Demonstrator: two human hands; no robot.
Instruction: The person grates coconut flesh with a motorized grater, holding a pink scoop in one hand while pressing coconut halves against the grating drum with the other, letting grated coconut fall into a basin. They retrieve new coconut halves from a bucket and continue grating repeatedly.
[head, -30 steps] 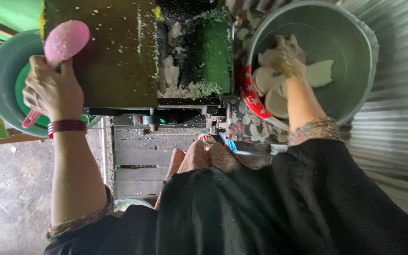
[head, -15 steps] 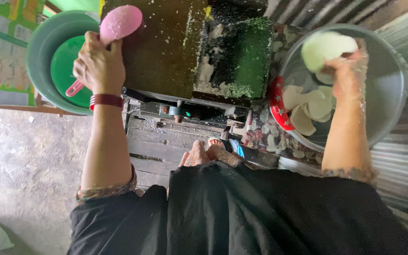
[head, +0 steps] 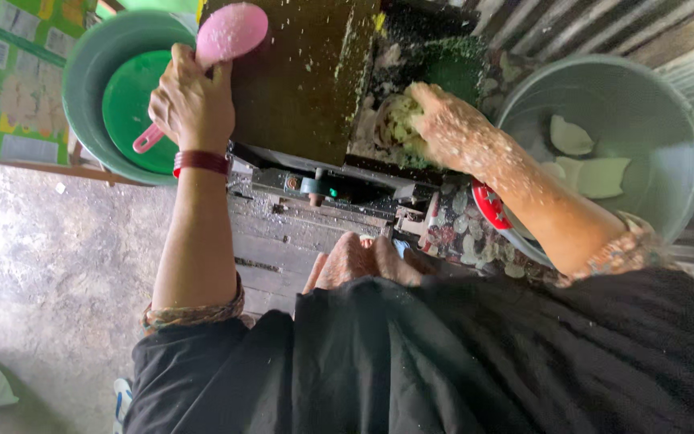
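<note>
My left hand has its grip closed around the handle of a pink plastic scoop, whose oval bowl sits against the upper left edge of the dark green grating machine. A dark red bangle circles that wrist. Left of the machine stands a round teal plastic basin with a bright green plastic lid lying inside it; the scoop's handle end lies over that lid.

My right hand, flecked with white shreds, presses a pale piece of coconut flesh into the machine's opening, fingers curled over the piece. How tightly they close I cannot tell.

Right of the machine sits a large grey plastic tub holding several white coconut pieces.
</note>
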